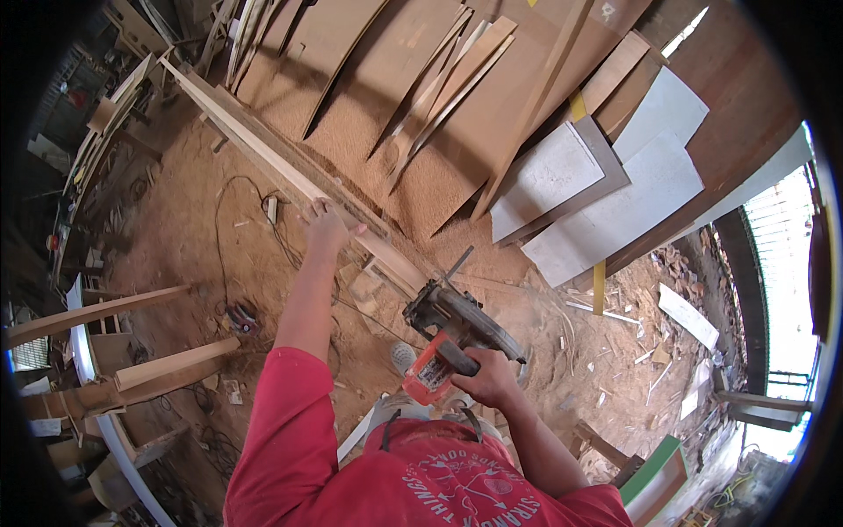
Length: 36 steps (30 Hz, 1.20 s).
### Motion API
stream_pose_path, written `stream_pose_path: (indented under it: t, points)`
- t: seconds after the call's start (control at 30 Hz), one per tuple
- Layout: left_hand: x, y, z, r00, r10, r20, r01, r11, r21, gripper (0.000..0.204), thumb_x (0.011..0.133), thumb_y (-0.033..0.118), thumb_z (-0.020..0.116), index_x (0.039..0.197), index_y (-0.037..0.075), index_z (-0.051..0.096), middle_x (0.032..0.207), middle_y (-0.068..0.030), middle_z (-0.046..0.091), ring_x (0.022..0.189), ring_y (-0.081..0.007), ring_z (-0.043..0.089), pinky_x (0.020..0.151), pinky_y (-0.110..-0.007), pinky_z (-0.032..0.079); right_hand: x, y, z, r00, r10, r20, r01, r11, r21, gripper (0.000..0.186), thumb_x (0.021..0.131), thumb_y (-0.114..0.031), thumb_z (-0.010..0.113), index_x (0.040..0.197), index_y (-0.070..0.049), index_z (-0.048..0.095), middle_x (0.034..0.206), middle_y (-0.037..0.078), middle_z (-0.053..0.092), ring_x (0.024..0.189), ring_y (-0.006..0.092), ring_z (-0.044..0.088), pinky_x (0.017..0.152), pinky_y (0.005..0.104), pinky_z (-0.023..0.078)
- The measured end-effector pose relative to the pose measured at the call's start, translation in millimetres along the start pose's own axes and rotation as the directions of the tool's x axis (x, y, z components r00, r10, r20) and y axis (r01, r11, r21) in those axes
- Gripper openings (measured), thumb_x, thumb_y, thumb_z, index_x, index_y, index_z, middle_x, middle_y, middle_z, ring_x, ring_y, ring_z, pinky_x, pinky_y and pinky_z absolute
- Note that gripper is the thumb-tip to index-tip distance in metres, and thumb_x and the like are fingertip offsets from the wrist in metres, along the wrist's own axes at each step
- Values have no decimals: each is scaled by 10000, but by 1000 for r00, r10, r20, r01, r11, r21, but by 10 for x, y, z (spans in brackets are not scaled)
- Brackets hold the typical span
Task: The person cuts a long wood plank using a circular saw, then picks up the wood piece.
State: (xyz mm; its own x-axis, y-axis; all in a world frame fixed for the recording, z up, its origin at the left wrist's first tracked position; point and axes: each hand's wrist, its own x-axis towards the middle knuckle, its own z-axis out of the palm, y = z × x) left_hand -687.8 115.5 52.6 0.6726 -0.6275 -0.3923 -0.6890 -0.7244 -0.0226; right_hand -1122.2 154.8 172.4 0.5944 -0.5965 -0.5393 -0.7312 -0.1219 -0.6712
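Note:
A long, pale wooden plank (290,180) runs diagonally from the far left toward the middle. My left hand (326,227) holds it from above, fingers over its far side and thumb stretched along it. At the plank's near end is a circular saw (452,316) with a dark body and a red motor housing (428,373). My right hand (490,379) is wrapped around the saw's rear handle. The saw hides that end of the plank, and I cannot tell where the blade meets the wood.
Brown sheets (439,53) and wood strips lean at the back above a sawdust heap (351,149). White panels (606,193) stand at the right. A dark cord (219,228) and a tool (241,318) lie on the littered floor; timber pieces (176,362) extend from the left.

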Motion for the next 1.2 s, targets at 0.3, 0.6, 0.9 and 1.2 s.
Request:
stream_pose_path:
  t: [0.3,0.6,0.9,1.2]
  points:
    - [104,-39,53,998,40,-49,-39,999,22,1330,794,785,733,1632,-114,223,1710,-295,236,1599,-430,235,1299,-580,193,110,-76,30,999,-53,-9,53,999,-7,419,749,-384,781,1017,-62,765,960,236,734,965,451,696,864,520,557]
    - [83,15,-2,998,59,-29,-58,998,38,1342,797,831,703,1628,-119,247,1723,-298,207,1602,-433,236,1304,-582,167,244,-135,59,997,-74,-22,75,997,22,429,748,-386,777,1017,-51,765,966,240,733,960,452,694,868,516,556]
    - [83,-42,132,992,79,-94,-85,994,-63,1289,779,785,753,1628,-70,296,1709,-263,250,1589,-437,242,1276,-619,198,336,-110,140,989,-136,-51,136,991,9,403,735,-335,786,968,-11,732,874,251,696,858,442,693,786,477,546]
    - [89,-151,137,992,33,-118,-44,995,-91,1302,755,781,780,1625,-61,301,1699,-239,255,1562,-448,279,1263,-628,231,429,-350,198,992,-121,-43,122,992,24,407,741,-343,781,923,15,715,800,240,685,761,392,689,748,462,545]
